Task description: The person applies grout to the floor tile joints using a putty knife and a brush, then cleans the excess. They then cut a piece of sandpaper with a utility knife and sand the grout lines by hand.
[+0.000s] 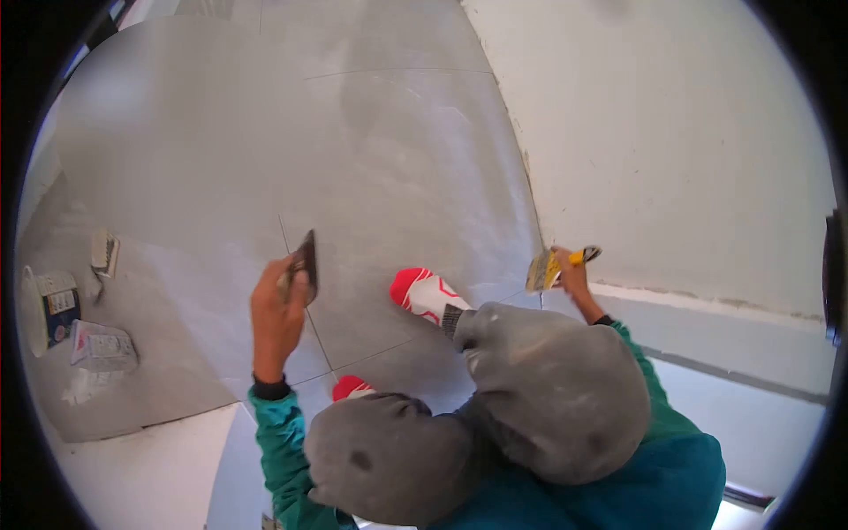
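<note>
My left hand (276, 314) is closed round a flat scraper (308, 268) with a dark blade, held on edge above the tiled floor. Its handle is mostly hidden by my fingers. Off to the right, my right hand (570, 276) grips a putty knife (541, 270) with a yellow and black handle. Pale smears cover its broad flat end, which points left, near the foot of the white wall (671, 159). Between my hands are my bent knees in grey trousers and my feet in red and white socks (431, 294).
On the left of the grey tiled floor (389, 177) stand an open tub (55, 311) and a crumpled pack (104, 347), with white residue beside it. A small pale block (104, 253) lies behind them. A low wall (159, 468) runs at lower left.
</note>
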Motion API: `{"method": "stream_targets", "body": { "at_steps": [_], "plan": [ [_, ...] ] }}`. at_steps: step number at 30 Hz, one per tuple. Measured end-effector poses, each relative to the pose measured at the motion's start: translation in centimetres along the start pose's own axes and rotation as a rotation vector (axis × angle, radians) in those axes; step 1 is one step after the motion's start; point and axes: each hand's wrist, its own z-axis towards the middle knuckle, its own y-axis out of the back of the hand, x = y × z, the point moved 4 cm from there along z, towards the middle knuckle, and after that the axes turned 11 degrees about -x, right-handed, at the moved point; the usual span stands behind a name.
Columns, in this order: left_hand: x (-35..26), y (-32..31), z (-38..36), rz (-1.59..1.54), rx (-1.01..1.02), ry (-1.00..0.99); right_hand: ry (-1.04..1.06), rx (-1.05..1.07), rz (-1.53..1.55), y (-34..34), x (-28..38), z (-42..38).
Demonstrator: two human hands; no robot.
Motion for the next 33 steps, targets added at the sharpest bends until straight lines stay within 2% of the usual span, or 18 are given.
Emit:
{"method": "stream_targets", "body": {
  "at_steps": [1,6,10,11,12,13,14,15,16,18,20,23,24,26,29,31,32,33],
  "plan": [
    [0.3,0.4,0.0,0.028,-0.001,0.043,0.207,-0.107,-0.181,-0.6,-2.7,0.5],
    [1.5,3.3,-2.9,0.066,-0.020,0.259,0.285,-0.306,-0.310,-6.0,-11.9,-1.8],
    [-1.7,5.2,-3.8,0.145,-0.068,0.402,-0.374,-0.514,-0.090,-9.9,-3.3,2.7],
    [-2.3,5.3,-4.2,0.159,-0.088,0.453,-0.491,-0.386,0.288,-12.2,-2.6,7.2],
    [-2.9,5.4,-4.6,0.167,-0.104,0.462,-0.368,-0.059,0.490,-14.4,2.1,11.5],
    [-3.3,5.5,-4.9,0.154,-0.107,0.506,-0.008,-0.062,0.284,-16.8,8.1,15.5],
    [-3.5,5.4,-4.7,0.137,-0.106,0.549,-0.054,-0.127,0.545,-19.7,12.8,20.4],
    [-3.9,5.2,-4.4,0.161,-0.089,0.553,0.226,-0.149,0.435,-22.5,17.0,27.1],
    [-4.3,5.3,-4.0,0.163,-0.082,0.561,0.305,0.036,0.511,-22.4,24.8,28.5],
    [-4.7,5.6,-2.9,0.253,0.035,0.503,0.505,-0.062,0.380,-22.3,34.0,31.9],
    [-5.5,7.0,-4.0,0.216,-0.006,0.583,0.820,-0.113,-0.006,-20.3,36.0,30.6],
    [-5.3,8.2,-6.6,0.090,-0.220,0.727,1.178,0.387,-0.115,-18.1,31.2,20.3],
    [-4.9,8.3,-8.3,0.026,-0.346,0.824,1.382,0.200,-0.191,-18.6,27.0,16.5],
    [-4.1,8.5,-11.8,-0.145,-0.397,0.966,1.054,0.624,-0.320,-17.5,20.6,7.1],
    [-3.7,9.3,-15.7,0.124,-0.351,1.036,1.156,1.024,-0.428,-17.3,18.9,7.1],
    [-3.7,9.9,-16.6,0.041,-0.463,1.088,1.067,0.883,-0.014,-19.2,21.4,19.5],
    [-3.7,9.6,-17.0,-0.002,-0.552,1.097,1.188,0.616,-0.246,-21.0,21.3,28.1],
    [-3.8,9.4,-17.4,0.090,-0.677,1.082,0.759,0.642,0.024,-22.3,24.0,37.1]
  ]
}}
